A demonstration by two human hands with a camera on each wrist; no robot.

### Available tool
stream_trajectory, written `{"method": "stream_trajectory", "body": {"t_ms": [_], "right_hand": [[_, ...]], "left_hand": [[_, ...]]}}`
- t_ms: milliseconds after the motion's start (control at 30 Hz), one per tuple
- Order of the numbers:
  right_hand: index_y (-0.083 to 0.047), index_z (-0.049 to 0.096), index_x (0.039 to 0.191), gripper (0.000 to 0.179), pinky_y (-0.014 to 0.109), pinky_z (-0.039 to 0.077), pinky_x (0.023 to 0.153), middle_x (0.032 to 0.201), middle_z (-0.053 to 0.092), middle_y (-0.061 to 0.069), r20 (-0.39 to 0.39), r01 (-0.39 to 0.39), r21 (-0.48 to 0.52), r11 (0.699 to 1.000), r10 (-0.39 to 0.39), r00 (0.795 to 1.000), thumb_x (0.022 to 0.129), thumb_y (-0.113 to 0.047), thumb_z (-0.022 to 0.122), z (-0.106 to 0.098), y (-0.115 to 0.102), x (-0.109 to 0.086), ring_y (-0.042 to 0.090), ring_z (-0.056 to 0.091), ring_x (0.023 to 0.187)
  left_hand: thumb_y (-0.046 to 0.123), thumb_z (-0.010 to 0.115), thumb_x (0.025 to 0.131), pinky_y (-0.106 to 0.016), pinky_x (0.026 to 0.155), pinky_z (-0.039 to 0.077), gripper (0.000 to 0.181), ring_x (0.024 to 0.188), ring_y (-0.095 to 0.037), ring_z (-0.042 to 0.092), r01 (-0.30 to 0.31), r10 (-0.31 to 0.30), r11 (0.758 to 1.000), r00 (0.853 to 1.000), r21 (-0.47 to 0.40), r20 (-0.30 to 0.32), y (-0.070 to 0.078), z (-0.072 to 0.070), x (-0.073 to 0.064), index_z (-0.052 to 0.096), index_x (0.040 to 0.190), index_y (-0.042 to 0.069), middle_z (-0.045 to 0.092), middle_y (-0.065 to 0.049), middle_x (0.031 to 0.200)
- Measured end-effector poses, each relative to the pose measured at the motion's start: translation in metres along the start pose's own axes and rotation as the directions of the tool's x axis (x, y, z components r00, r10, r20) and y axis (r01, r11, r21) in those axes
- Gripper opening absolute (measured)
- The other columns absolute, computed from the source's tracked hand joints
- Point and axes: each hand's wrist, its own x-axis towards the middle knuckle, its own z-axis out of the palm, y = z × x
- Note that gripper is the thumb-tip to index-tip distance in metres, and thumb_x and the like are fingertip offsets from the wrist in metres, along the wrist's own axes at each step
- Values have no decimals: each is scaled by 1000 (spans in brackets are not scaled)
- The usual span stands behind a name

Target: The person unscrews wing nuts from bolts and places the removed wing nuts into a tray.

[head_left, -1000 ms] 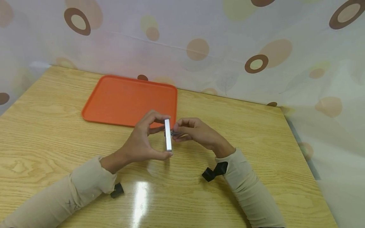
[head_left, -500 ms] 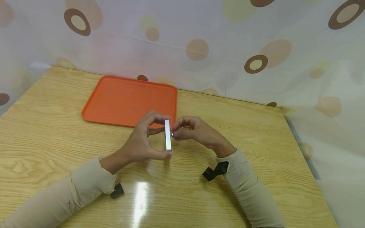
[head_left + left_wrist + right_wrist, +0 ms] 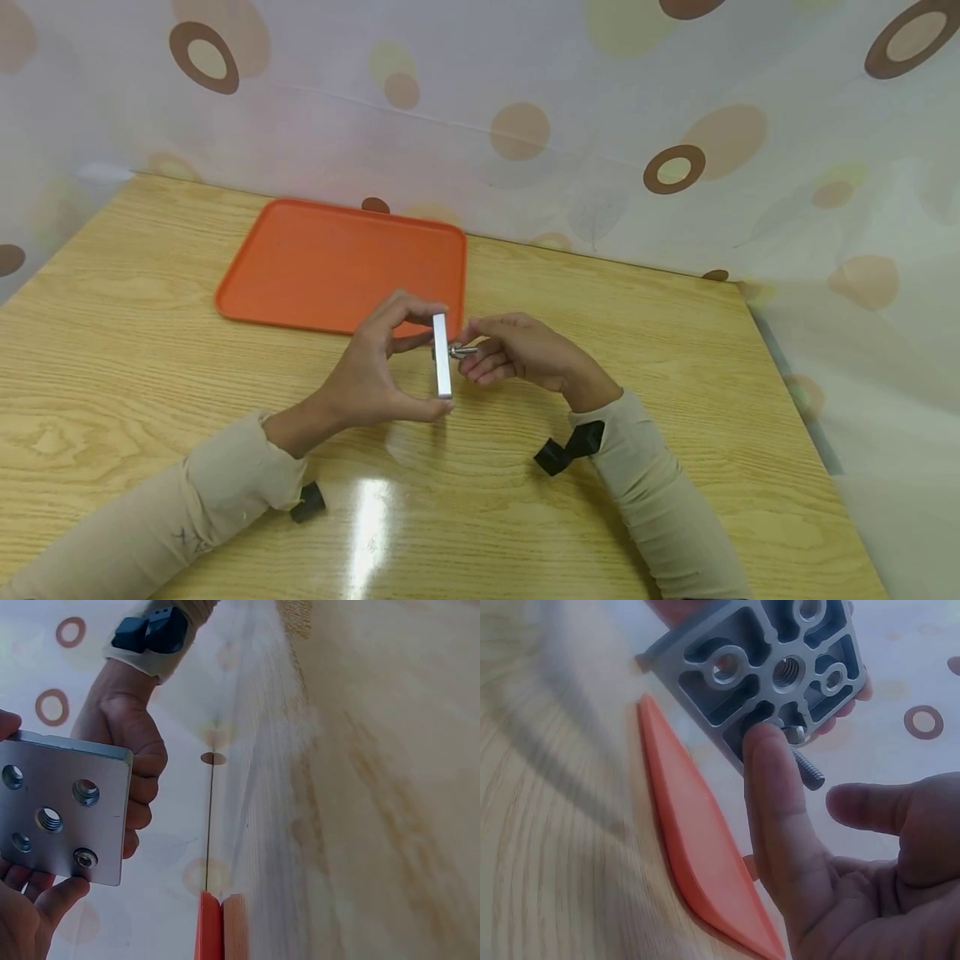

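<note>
My left hand (image 3: 367, 375) grips a square metal plate (image 3: 442, 357) on edge above the table, thumb at the near edge and fingers at the far edge. Several round holes pierce the plate, and its ribbed face turns toward my right hand (image 3: 528, 354). A bolt (image 3: 808, 771) passes through a corner hole; its socket head (image 3: 85, 858) lies against the smooth face. On its threaded shank sits a nut (image 3: 795, 735), close to the ribs. My right fingers are spread around the bolt's end. The index fingertip (image 3: 771, 750) is beside the nut; whether it touches is unclear. The thumb is apart from it.
An orange tray (image 3: 337, 262) lies on the wooden table (image 3: 637, 350) behind the left hand, near the patterned wall covering (image 3: 450, 125). Black wrist cameras (image 3: 568, 448) sit at both sleeves.
The right fingers pinched and turned at the bolt's end; now they have spread, and the shank shows between them. The left hand and plate have stayed in place.
</note>
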Motion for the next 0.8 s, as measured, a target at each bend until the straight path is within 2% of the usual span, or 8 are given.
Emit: {"method": "stream_trajectory", "body": {"t_ms": [100,233,333,567,800], "right_hand": [[2,60,118,33,20,63,66,80,74,0,16,10,-10,1000,-10,1000,107,-23,43,1,0,-1,8,72,70],[6,55,124,27,20,64,70,83,73,0,33,40,-33,999,-39,999,102,-10,51,2,-1,-3,9,71,74],[4,54,122,26,22,64,72,85,74,0,41,55,-39,998,-54,998,97,-1,55,3,-2,-4,10,71,77],[-3,55,115,23,22,64,72,83,74,-2,72,99,-24,995,-97,993,93,5,58,5,-3,-6,9,71,77],[-5,56,112,23,27,65,80,91,73,0,64,162,-86,983,-157,985,92,6,59,5,-2,-6,11,71,82]], "left_hand": [[-1,89,58,-36,101,59,78,117,-27,53,1,-1,1000,1000,5,3,0,0,0,53,127,-3,53,-18,121],[-1,89,58,-36,101,59,78,117,-27,53,3,-3,1000,1000,2,7,0,0,0,53,127,-2,53,-17,121],[-1,89,58,-36,101,59,78,117,-25,53,2,-2,1000,1000,2,7,-1,0,0,53,127,-2,53,-17,121],[0,89,58,-36,101,59,77,118,-26,53,4,-4,1000,1000,5,4,-1,1,0,53,126,-2,53,-17,123],[0,88,58,-38,101,59,76,119,-30,53,13,-13,1000,1000,-3,2,0,0,0,52,125,-2,53,-18,125]]}}
